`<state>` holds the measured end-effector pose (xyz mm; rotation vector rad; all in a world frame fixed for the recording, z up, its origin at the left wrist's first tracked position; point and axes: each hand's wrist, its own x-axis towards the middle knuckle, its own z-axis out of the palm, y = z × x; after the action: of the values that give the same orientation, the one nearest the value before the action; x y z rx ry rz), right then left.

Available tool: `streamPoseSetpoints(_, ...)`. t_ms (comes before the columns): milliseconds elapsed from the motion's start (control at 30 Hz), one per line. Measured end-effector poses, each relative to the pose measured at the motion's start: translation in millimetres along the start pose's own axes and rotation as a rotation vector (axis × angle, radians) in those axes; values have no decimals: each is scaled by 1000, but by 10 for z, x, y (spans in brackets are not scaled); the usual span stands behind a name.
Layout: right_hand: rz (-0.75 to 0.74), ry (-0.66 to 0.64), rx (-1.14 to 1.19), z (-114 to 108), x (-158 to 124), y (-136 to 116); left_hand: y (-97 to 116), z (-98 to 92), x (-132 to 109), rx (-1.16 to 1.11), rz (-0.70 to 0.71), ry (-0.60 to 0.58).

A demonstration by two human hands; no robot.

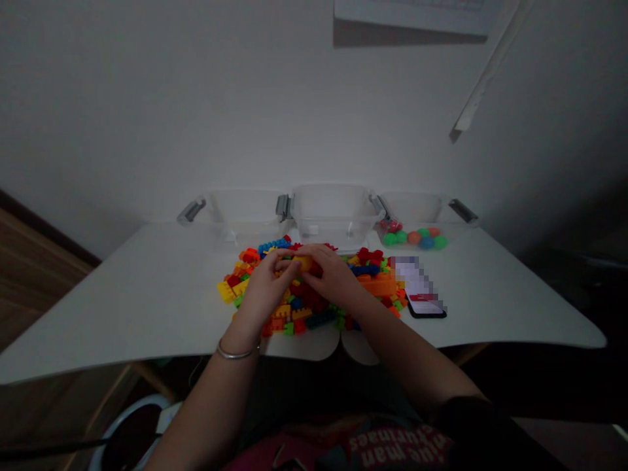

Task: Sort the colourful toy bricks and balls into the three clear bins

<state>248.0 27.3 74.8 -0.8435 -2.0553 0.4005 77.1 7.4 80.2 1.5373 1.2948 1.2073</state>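
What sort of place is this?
Probably an indoor play corner, perhaps at home: a white table against a plain wall, with a pile of colourful toy bricks and clear plastic bins behind it.

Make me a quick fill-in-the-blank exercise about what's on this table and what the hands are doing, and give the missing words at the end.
1. The bright toy piece between the left hand and right hand is coloured ____.
2. The phone lies to the ____ of the pile of bricks.
3. The silver bangle is worn on the ____ wrist.
4. The clear bins along the back of the table number ____.

Missing words: yellow; right; left; three.
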Motion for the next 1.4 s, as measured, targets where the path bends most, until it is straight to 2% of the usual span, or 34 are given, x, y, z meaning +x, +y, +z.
streamPoseSetpoints(100, -8, 22, 9, -53, 1, -1, 2, -89, 14, 197, 99, 61)
streamPoseSetpoints(233, 57, 149, -24, -239, -6, 91, -40, -356, 64, 475, 208, 277)
streamPoseSetpoints(400, 157, 445, -190, -712, -20, 384, -243, -726, 116, 677, 80, 526)
streamPoseSetpoints(533, 239, 625, -349, -1191, -26, 665, -471, -864, 136, 762, -38, 547)
streamPoseSetpoints(700, 272, 770, -465, -1599, -103, 1106, -666, -857, 159, 565, -110, 498)
streamPoseSetpoints(800, 385, 747, -508, -1684, -184, 1358, -712, -837, 169, 464, -133, 494)
streamPoseSetpoints(900, 467, 679, -582, -1688, -241, 1490, -755, -825, 176, 414, -139, 508)
streamPoseSetpoints(1067, 532, 597, -726, -1621, -243, 1482, -825, -802, 186, 244, -230, 485)
streamPoseSetpoints(1167, 559, 533, -787, -1584, -231, 1459, -831, -792, 193, 169, -252, 512)
streamPoseSetpoints(1300, 538, 443, -847, -1558, -247, 1465, -770, -771, 180, 118, -270, 550)
streamPoseSetpoints(1400, 525, 434, -859, -1554, -270, 1488, -690, -739, 158, 95, -299, 545)
